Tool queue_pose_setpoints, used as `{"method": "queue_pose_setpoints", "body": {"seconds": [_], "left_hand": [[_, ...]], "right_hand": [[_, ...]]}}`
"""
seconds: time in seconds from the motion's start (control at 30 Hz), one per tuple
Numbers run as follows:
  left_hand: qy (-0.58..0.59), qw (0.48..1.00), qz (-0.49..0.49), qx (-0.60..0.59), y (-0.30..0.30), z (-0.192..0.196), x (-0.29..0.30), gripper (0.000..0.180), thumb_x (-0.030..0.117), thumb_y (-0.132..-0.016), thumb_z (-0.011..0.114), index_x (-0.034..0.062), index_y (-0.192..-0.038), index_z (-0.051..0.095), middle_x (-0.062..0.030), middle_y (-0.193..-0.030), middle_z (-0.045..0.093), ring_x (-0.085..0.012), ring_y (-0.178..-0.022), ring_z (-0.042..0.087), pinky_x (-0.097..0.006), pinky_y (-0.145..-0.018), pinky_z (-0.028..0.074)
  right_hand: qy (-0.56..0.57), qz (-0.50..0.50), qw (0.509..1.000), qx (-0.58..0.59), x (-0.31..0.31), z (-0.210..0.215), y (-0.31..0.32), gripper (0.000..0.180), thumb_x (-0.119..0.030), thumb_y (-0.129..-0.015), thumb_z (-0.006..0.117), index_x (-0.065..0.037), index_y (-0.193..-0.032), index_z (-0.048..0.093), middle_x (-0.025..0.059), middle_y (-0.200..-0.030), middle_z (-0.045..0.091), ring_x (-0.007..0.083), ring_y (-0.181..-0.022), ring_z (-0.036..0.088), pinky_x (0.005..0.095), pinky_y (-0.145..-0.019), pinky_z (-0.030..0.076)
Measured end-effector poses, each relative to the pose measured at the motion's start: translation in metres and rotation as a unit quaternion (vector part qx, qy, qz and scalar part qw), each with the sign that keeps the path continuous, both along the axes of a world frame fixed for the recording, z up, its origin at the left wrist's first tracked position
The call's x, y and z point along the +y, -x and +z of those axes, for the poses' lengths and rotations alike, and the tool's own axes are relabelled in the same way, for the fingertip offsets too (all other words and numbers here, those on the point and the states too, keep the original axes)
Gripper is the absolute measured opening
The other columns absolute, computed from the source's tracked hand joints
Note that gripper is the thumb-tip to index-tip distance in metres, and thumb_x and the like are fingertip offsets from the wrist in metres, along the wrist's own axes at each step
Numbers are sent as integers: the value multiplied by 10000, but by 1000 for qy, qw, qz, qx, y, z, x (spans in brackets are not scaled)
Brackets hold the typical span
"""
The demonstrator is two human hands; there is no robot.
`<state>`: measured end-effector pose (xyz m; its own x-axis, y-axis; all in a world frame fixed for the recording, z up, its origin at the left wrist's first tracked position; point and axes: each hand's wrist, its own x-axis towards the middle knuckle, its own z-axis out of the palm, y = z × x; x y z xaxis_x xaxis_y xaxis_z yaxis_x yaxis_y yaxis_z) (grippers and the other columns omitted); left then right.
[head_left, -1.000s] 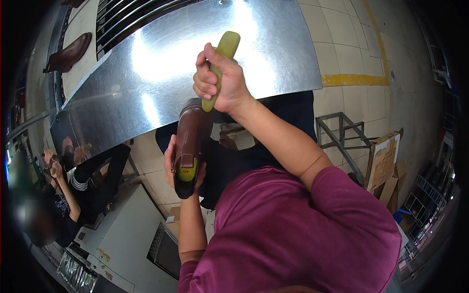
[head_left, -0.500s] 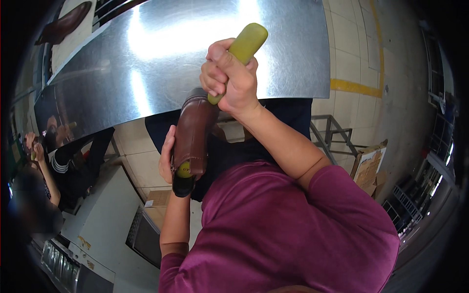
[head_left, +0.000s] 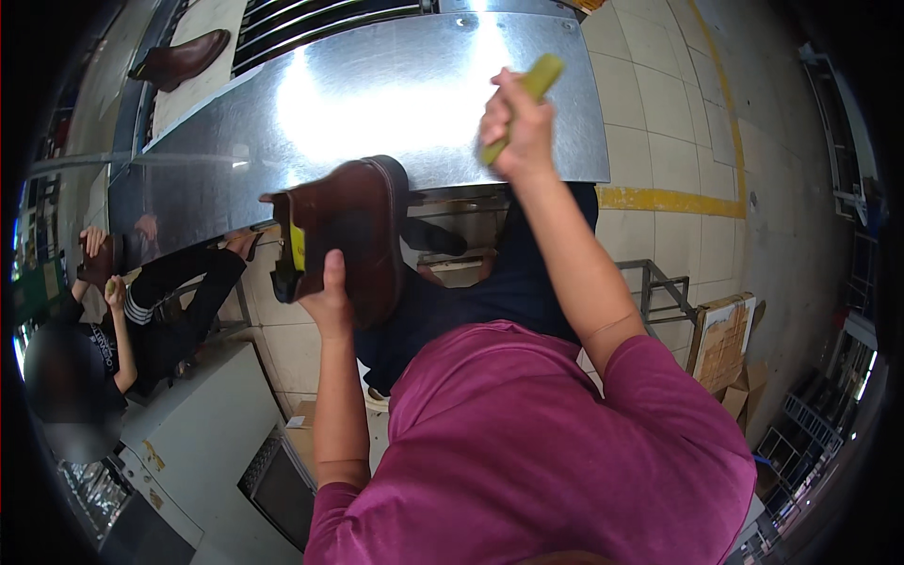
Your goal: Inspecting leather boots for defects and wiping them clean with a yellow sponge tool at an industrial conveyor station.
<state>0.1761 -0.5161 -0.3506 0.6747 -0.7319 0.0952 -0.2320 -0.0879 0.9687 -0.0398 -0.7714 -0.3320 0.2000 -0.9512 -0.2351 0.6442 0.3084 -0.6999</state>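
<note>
A brown leather ankle boot (head_left: 379,212) with a dark side panel lies turned sideways above my lap, just before the table's near edge. In its opening, facing left, a yellow-green form (head_left: 298,247) shows. My left hand (head_left: 330,303) grips the boot from below, thumb up against its side; the other fingers are hidden behind it. Away to the right, above the metal table, my right hand (head_left: 520,130) is wrapped round an olive-green bar (head_left: 544,73) with rounded ends. Bar and hand are slightly blurred and apart from the boot.
The shiny metal table (head_left: 433,113) spans the front. Another brown boot (head_left: 184,61) lies on a pale surface beside rollers (head_left: 325,24) at far left. A co-worker (head_left: 104,330) at left holds a boot. Cardboard (head_left: 723,344) stands at right, near a metal frame (head_left: 659,292).
My left hand has turned the boot from upright lengthwise to sideways, its opening now left. My right hand has drawn the bar away from the boot, up and to the right.
</note>
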Motion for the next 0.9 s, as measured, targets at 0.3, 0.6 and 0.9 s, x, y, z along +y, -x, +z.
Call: {"method": "queue_pose_setpoints", "body": {"seconds": [0.3,0.6,0.9], "left_hand": [[165,923,128,322,21,31,-31,475,251,-1014,698,-10,-1388,569,-126,-1313,652,-226,-1140,675,-389,-996,571],[133,908,127,376,27,30,-35,559,350,-1017,702,-1,-1420,537,-122,-1338,652,-227,-1152,681,-392,-1004,581],[100,972,-133,164,0,85,-109,426,63,-880,842,-13,-1271,689,-79,-1150,747,-176,-1021,715,-322,-920,576]], "right_hand": [[113,-114,979,127,-40,-16,73,252,-220,-978,742,-34,-1047,587,9,-647,499,105,-475,463,271,-441,414],[137,-99,969,181,-40,-20,73,253,-214,-981,734,-24,-1068,592,10,-663,506,109,-492,474,275,-450,426],[143,-86,962,218,-46,-22,75,272,-228,-971,746,-19,-1086,613,10,-641,536,102,-450,474,264,-415,393]]}}
